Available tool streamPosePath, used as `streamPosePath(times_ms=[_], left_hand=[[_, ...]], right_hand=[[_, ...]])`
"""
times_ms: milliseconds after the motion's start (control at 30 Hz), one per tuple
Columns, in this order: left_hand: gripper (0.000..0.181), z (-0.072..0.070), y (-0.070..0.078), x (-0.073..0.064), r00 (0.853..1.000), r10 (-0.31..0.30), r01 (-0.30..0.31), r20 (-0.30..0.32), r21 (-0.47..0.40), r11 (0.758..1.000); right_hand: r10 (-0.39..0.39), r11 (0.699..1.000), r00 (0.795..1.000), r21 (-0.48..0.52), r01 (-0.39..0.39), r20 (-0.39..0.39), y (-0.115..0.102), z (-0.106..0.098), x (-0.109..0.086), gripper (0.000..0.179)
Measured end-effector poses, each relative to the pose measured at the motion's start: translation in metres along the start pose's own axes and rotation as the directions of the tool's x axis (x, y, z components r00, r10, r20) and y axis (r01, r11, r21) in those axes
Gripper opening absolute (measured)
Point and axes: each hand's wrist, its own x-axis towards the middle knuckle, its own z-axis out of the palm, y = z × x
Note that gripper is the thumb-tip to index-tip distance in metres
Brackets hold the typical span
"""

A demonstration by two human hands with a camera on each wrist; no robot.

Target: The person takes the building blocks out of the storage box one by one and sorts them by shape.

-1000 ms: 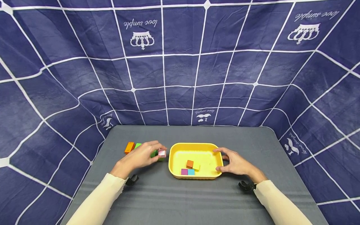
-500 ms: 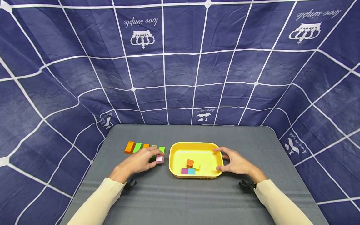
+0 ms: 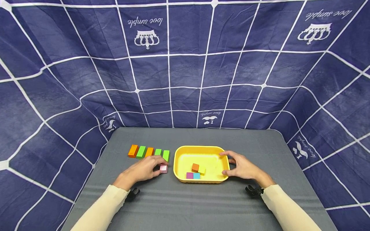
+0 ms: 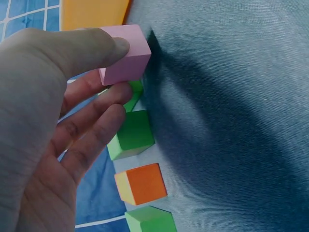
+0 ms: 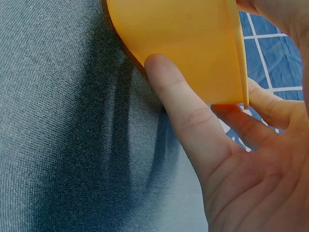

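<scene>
My left hand pinches a pink cube between thumb and fingers, low over the grey cloth. In the left wrist view the thumb lies across one face of the cube. Just beyond it stands a row of green and orange blocks, the nearest being a green block. My right hand holds the right end of a yellow plastic tray, thumb at the front corner and fingers at the back. Inside the tray lie an orange cube, a yellow block, a purple cube and a blue cube.
An orange block marks the left end of the row. Grey cloth covers the table. A blue gridded curtain rises behind the table and at both sides.
My left hand has brought the pink cube toward me and slightly left, from over the green blocks to in front of the row. My right hand and the tray have stayed put.
</scene>
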Motion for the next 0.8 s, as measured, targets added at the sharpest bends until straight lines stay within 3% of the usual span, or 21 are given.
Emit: streamPosePath(times_ms=[467, 800], left_hand=[[0.039, 0.006, 0.000, -0.002, 0.999, -0.026, 0.025, 0.030, 0.017, 1.000], [0.032, -0.009, 0.007, -0.009, 0.998, -0.006, 0.006, -0.064, 0.011, 1.000]], right_hand=[[-0.008, 1.000, 1.000, -0.011, 0.008, -0.011, -0.001, 0.000, -0.001, 0.084], [-0.003, 1.000, 1.000, -0.017, 0.003, -0.010, -0.001, 0.001, 0.000, 0.083]])
